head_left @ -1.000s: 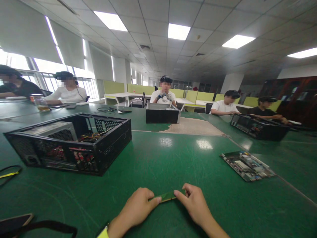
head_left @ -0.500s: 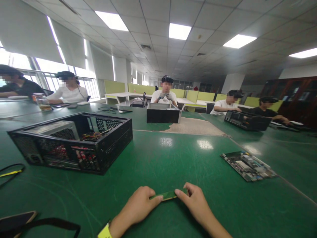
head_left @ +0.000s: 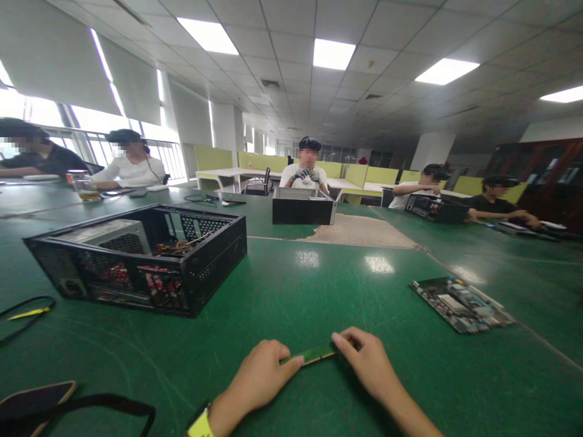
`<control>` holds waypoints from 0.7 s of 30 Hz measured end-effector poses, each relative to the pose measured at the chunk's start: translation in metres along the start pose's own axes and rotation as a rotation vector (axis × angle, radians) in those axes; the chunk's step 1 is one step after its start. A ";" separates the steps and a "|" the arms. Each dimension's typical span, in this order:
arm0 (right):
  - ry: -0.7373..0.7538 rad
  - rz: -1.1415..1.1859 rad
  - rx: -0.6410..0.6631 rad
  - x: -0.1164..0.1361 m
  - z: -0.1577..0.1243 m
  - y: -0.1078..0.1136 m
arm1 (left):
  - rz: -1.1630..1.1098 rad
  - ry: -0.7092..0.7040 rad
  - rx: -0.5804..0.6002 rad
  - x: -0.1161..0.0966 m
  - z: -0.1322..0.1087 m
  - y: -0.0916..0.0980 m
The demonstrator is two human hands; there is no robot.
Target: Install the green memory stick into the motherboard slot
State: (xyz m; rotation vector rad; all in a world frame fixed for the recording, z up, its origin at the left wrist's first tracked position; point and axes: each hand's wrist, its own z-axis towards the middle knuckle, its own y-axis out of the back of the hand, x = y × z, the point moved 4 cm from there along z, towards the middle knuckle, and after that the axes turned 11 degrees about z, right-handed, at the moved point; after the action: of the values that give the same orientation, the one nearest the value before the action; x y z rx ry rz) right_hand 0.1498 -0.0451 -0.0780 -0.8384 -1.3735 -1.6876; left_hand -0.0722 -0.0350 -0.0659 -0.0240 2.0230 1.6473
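While left fingers (head_left: pixel 295 363) and right fingers (head_left: pixel 342 342) pinch its ends, green strip (head_left: pixel 317 353), slanting between

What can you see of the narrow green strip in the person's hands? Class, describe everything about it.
The narrow green strip is thin, straight and flat, and looks like a small circuit board. Its near long edge is yellowish, with a small dark mark, perhaps a notch. It slants in the picture, right end higher. The left hand grips one end and the right hand the other; fingers hide both ends. Whether it touches the green tabletop beneath cannot be told.
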 end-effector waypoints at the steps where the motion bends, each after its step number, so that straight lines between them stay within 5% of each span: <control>1: -0.007 -0.015 -0.030 -0.005 0.007 0.013 | 0.011 0.005 0.006 0.001 0.000 -0.001; 7: -0.132 -0.737 -0.338 -0.075 0.046 0.153 | 0.052 0.001 -0.012 0.002 -0.001 -0.003; 11: -0.312 -0.984 -0.282 -0.124 0.046 0.232 | 0.065 -0.003 -0.033 0.000 -0.002 -0.001; 15: -0.326 -0.965 -0.213 -0.139 0.034 0.252 | 0.066 -0.004 -0.045 -0.002 -0.004 0.000; 21: -0.321 -1.012 -0.202 -0.127 0.020 0.225 | -0.054 -0.028 0.014 0.002 -0.001 -0.002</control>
State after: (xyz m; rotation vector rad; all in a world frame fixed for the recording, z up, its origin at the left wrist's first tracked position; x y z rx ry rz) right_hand 0.4084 -0.0277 -0.0804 -0.5429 -2.0776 -2.5533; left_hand -0.0740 -0.0361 -0.0685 -0.0503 1.9954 1.5920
